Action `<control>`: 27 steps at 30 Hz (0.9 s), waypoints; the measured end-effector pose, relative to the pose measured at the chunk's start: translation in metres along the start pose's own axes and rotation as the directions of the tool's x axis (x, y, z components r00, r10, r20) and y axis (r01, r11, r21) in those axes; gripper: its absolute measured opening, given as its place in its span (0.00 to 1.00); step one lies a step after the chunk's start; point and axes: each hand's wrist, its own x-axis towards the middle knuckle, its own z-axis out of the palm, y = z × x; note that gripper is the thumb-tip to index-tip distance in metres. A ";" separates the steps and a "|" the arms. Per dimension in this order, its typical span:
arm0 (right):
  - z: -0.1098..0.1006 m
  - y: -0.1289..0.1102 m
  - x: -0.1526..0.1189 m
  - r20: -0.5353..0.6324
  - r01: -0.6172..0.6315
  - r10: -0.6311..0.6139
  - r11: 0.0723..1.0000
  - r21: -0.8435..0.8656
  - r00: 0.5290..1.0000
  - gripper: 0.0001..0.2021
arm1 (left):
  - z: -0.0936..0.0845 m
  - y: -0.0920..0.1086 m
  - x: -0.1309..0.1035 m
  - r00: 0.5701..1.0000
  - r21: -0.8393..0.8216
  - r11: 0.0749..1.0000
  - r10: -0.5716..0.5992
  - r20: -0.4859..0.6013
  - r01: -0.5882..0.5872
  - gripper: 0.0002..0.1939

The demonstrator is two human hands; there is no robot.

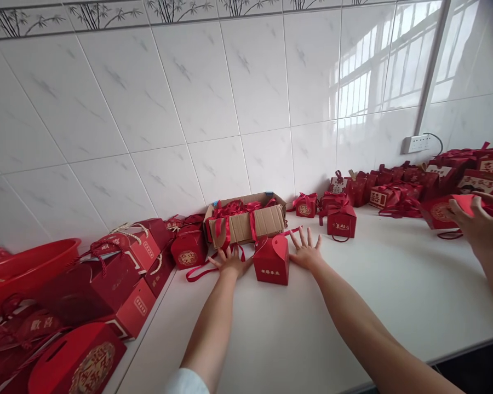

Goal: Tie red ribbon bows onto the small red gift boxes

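A closed red gift box (pixel 271 261) with small gold characters stands upright on the white table (pixel 287 334). My left hand (pixel 230 262) lies with spread fingers on the table to its left, over a loose red ribbon (pixel 201 272). On the box's other side my right hand (pixel 307 250) rests palm down, fingers apart, holding nothing. Right behind the box is a cardboard carton (pixel 250 224) with red ribbons inside and over its edge. A red box with a round gold emblem (pixel 189 249) stands left of my left hand.
Red boxes (pixel 123 273) and a red basin (pixel 33 268) crowd the left side. Boxes with bows (pixel 340 221) stand at the right, before many more (pixel 398 186) along the wall. At far right, another person's hand (pixel 480 224) touches a red box.
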 end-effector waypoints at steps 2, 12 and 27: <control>0.001 0.001 -0.001 -0.009 0.006 -0.006 1.000 0.001 1.000 0.40 | -0.001 0.000 0.000 1.000 0.007 1.000 0.002 0.003 -0.002 0.50; -0.001 0.005 -0.002 0.000 0.031 -0.031 0.999 0.010 1.000 0.39 | -0.001 -0.003 -0.007 0.999 0.031 0.999 0.036 0.001 -0.036 0.47; -0.002 0.005 0.002 0.030 0.037 -0.038 0.999 0.011 0.999 0.39 | 0.001 -0.008 -0.011 0.996 0.010 0.996 0.083 -0.014 -0.083 0.47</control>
